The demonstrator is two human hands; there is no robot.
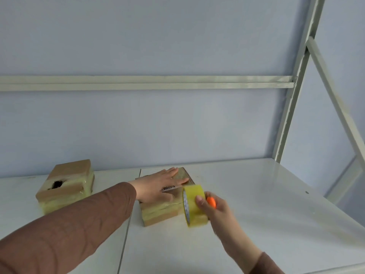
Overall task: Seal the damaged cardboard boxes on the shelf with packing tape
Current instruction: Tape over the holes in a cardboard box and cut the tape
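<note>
Right hand [214, 209] grips the yellow tape roll [194, 205] and an orange cutter [211, 202] beside the near box [158, 211] on the shelf [256, 194]; left hand [158, 184] lies flat on it. Farther left sits a torn box [65, 187].

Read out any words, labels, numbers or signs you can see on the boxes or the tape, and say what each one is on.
No text can be read.
White barcode label on top of the brown cardboard box under the left hand: bars only, any digits too small.
Yellow packing tape roll in the right hand: dark print on the white core, blurred.
</note>
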